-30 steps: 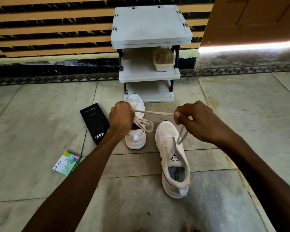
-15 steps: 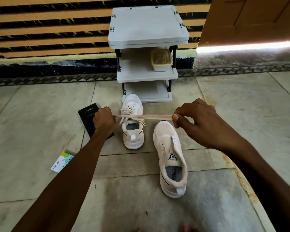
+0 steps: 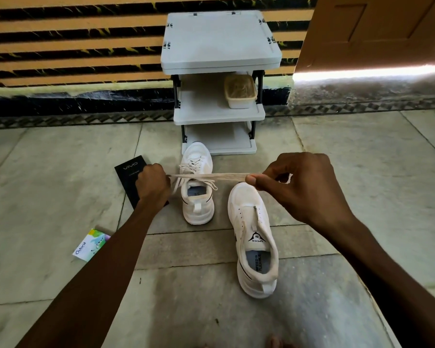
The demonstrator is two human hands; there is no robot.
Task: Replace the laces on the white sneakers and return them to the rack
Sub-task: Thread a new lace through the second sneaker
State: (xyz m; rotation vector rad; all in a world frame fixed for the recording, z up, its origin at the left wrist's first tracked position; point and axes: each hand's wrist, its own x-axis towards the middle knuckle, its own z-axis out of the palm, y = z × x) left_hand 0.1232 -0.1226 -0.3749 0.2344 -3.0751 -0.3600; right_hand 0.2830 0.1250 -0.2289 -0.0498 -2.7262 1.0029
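Lace point(image 3: 206, 176), cream, loose, was held taut and level between both hands, out in front of the rack point(image 3: 220, 41). Left to right: Odonil packet point(image 3: 91, 244) lay on the floor tiles well out from the rack, front-left. Black vivo box point(image 3: 129, 175) lay nearer the rack, also front-left, partly hidden by the left hand point(image 3: 152, 183). That hand was fisted around one end of the lace. Laced sneaker point(image 3: 197, 194) stood just before the rack's bottom shelf, toe toward it, directly under the lace. Unlaced sneaker point(image 3: 255, 237) lay further out from the rack, front and slightly right, toe toward it, eyelets bare. Right hand point(image 3: 294, 187) pinched the lace's other end between thumb and forefinger. Beige tub point(image 3: 240, 95) sat on the rack's middle shelf, right side.
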